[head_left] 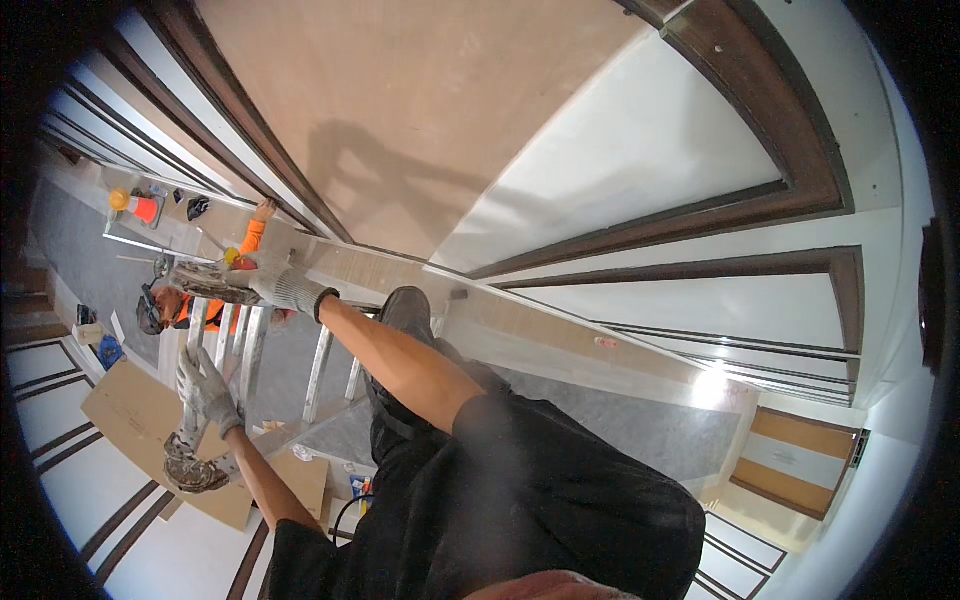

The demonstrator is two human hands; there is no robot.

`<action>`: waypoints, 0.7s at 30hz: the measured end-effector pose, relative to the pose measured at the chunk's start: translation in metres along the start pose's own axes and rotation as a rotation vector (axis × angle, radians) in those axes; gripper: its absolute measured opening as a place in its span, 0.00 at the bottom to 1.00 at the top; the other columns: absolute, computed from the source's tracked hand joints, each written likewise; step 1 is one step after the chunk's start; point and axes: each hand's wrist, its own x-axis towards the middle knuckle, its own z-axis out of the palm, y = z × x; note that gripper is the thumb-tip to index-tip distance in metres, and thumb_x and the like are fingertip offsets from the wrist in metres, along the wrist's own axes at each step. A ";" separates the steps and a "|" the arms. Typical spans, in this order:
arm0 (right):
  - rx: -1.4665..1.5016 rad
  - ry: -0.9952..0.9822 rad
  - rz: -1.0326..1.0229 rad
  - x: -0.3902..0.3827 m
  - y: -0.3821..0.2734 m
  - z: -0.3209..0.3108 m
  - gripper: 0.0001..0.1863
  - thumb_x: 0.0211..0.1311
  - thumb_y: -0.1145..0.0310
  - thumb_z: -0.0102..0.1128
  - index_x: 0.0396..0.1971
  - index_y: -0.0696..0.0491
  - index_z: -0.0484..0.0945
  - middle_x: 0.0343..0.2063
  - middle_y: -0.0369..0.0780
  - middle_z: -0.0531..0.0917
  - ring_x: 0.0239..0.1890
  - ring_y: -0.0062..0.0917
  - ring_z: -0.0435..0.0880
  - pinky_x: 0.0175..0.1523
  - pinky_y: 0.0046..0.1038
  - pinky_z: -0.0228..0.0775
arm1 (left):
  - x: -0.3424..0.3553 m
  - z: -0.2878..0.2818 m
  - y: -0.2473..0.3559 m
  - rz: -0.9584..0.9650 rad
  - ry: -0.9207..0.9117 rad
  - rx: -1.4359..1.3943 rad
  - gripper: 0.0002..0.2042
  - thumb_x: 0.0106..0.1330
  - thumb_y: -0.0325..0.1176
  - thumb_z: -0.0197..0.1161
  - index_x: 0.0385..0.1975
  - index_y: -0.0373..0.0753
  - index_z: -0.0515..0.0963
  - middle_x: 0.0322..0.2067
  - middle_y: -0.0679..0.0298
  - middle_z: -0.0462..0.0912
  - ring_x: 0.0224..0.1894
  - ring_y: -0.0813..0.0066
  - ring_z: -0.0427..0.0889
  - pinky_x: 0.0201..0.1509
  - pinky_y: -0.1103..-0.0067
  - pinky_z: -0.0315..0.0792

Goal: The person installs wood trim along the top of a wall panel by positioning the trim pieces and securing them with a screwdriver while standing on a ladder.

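My left hand (207, 392), in a pale grey knit glove, has its fingers stretched out beside the metal ladder (255, 350). Close below it is a mottled brown-and-grey thing (195, 468) with a pale knit part, perhaps a dirty glove. My right arm reaches across above the ladder. Its hand (283, 285) wears a knit glove with a dark cuff. A mottled, dirty brown part (215, 282) extends from that hand toward the left. Whether it is the soiled glove itself or a held thing does not show, and the fingers cannot be made out.
Below the ladder, a person in orange (185, 310) reaches an orange sleeve (252, 237) toward the wall. An orange-and-white cone (143, 208) stands near the wall base. Cardboard (135, 410) lies left. A beige panel (400, 90) rises ahead. My dark shoe (407, 308) is beside the ladder.
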 end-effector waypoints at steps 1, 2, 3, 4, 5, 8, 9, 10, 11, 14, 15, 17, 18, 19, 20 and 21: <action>0.000 -0.002 0.000 0.001 0.000 0.001 0.20 0.67 0.52 0.62 0.37 0.57 0.83 0.25 0.39 0.84 0.30 0.21 0.81 0.39 0.30 0.71 | 0.000 0.000 0.000 -0.002 0.000 0.001 0.22 0.74 0.46 0.59 0.57 0.36 0.78 0.50 0.47 0.82 0.52 0.46 0.80 0.55 0.56 0.72; 0.033 -0.003 0.004 0.001 0.000 0.002 0.21 0.67 0.50 0.61 0.37 0.57 0.83 0.26 0.40 0.85 0.31 0.23 0.81 0.40 0.31 0.71 | 0.001 0.001 0.000 0.008 0.008 0.010 0.22 0.74 0.46 0.59 0.57 0.36 0.78 0.49 0.46 0.82 0.52 0.46 0.80 0.55 0.57 0.72; 0.067 -0.004 0.008 0.002 0.000 0.003 0.22 0.68 0.49 0.60 0.37 0.57 0.83 0.27 0.41 0.85 0.31 0.24 0.81 0.41 0.31 0.70 | 0.001 0.001 0.000 0.017 0.017 0.018 0.22 0.74 0.46 0.59 0.57 0.36 0.78 0.49 0.46 0.82 0.52 0.46 0.80 0.55 0.57 0.72; 0.066 -0.007 0.007 0.001 -0.003 0.002 0.22 0.68 0.49 0.60 0.37 0.57 0.83 0.27 0.41 0.85 0.31 0.24 0.81 0.41 0.31 0.70 | 0.001 0.001 -0.001 0.015 0.019 0.019 0.22 0.74 0.46 0.59 0.57 0.36 0.78 0.49 0.46 0.82 0.52 0.46 0.80 0.55 0.57 0.72; 0.038 -0.042 0.055 0.000 -0.006 -0.002 0.24 0.67 0.46 0.60 0.39 0.56 0.82 0.28 0.39 0.84 0.32 0.24 0.81 0.41 0.30 0.71 | 0.001 0.002 -0.002 0.032 0.022 0.014 0.22 0.73 0.46 0.59 0.57 0.36 0.78 0.48 0.46 0.82 0.51 0.46 0.80 0.54 0.57 0.72; -0.027 -0.043 0.073 0.000 -0.011 0.001 0.26 0.66 0.44 0.62 0.43 0.55 0.82 0.31 0.37 0.83 0.34 0.22 0.80 0.42 0.29 0.71 | -0.004 0.012 -0.019 0.162 0.095 0.105 0.22 0.73 0.47 0.59 0.56 0.35 0.78 0.47 0.47 0.82 0.50 0.46 0.80 0.53 0.57 0.72; -0.060 -0.009 0.050 0.001 -0.008 0.004 0.25 0.66 0.44 0.62 0.43 0.54 0.82 0.31 0.37 0.83 0.34 0.22 0.80 0.42 0.29 0.71 | -0.005 0.015 -0.028 0.193 0.110 0.117 0.22 0.73 0.47 0.59 0.56 0.35 0.78 0.46 0.47 0.82 0.49 0.46 0.80 0.52 0.57 0.72; -0.062 -0.003 0.039 0.001 -0.005 0.003 0.25 0.66 0.44 0.62 0.43 0.54 0.82 0.31 0.37 0.83 0.34 0.22 0.80 0.42 0.29 0.71 | -0.004 0.015 -0.026 0.232 0.121 0.124 0.21 0.73 0.47 0.59 0.55 0.36 0.78 0.45 0.48 0.83 0.48 0.46 0.81 0.51 0.56 0.72; -0.062 -0.007 0.067 0.003 0.000 0.001 0.24 0.66 0.45 0.63 0.43 0.54 0.82 0.31 0.36 0.83 0.34 0.21 0.80 0.43 0.29 0.71 | -0.003 0.008 -0.012 0.243 0.131 0.118 0.21 0.73 0.47 0.59 0.55 0.36 0.78 0.45 0.48 0.83 0.48 0.46 0.81 0.51 0.56 0.72; -0.005 0.024 -0.013 0.014 0.036 0.006 0.25 0.68 0.45 0.59 0.41 0.55 0.81 0.30 0.40 0.83 0.34 0.25 0.80 0.43 0.30 0.70 | 0.003 -0.004 0.014 0.041 0.033 0.004 0.20 0.73 0.48 0.58 0.52 0.37 0.78 0.43 0.49 0.83 0.46 0.47 0.81 0.49 0.55 0.72; 0.052 0.045 -0.100 0.019 0.045 0.009 0.26 0.69 0.44 0.55 0.39 0.56 0.81 0.29 0.43 0.84 0.34 0.30 0.81 0.42 0.32 0.68 | 0.005 -0.002 0.014 0.054 0.041 0.000 0.20 0.73 0.48 0.58 0.52 0.37 0.78 0.43 0.49 0.83 0.46 0.47 0.81 0.49 0.55 0.72; 0.012 0.013 -0.007 -0.009 0.004 0.001 0.26 0.69 0.44 0.56 0.39 0.56 0.80 0.30 0.41 0.84 0.32 0.29 0.80 0.42 0.33 0.68 | 0.001 0.002 0.001 0.041 0.016 0.073 0.20 0.73 0.48 0.58 0.52 0.38 0.79 0.43 0.50 0.83 0.46 0.47 0.81 0.48 0.55 0.72; 0.016 -0.010 0.076 -0.015 -0.003 -0.002 0.26 0.69 0.44 0.56 0.39 0.56 0.80 0.30 0.40 0.85 0.32 0.27 0.79 0.43 0.33 0.68 | 0.003 0.002 0.001 0.057 0.039 0.054 0.19 0.73 0.49 0.58 0.50 0.40 0.80 0.41 0.52 0.83 0.45 0.48 0.81 0.47 0.55 0.72; 0.028 -0.006 0.066 -0.009 0.004 0.001 0.26 0.69 0.43 0.56 0.39 0.56 0.81 0.31 0.40 0.85 0.33 0.28 0.79 0.43 0.33 0.69 | 0.006 0.003 0.000 0.071 0.057 0.051 0.19 0.73 0.49 0.58 0.50 0.40 0.80 0.41 0.52 0.83 0.45 0.48 0.81 0.47 0.55 0.72; 0.040 -0.006 0.058 0.000 0.015 0.006 0.27 0.69 0.42 0.55 0.39 0.55 0.81 0.31 0.41 0.85 0.33 0.28 0.79 0.44 0.34 0.69 | 0.009 0.006 -0.004 0.062 0.024 0.053 0.18 0.73 0.49 0.58 0.48 0.40 0.81 0.39 0.52 0.84 0.44 0.49 0.82 0.47 0.55 0.72; 0.051 -0.002 0.048 0.007 0.024 0.010 0.28 0.68 0.41 0.55 0.40 0.55 0.81 0.32 0.41 0.86 0.33 0.29 0.80 0.44 0.34 0.69 | 0.015 0.011 -0.005 0.058 -0.011 0.053 0.18 0.72 0.50 0.59 0.46 0.41 0.82 0.38 0.53 0.84 0.43 0.49 0.82 0.46 0.56 0.72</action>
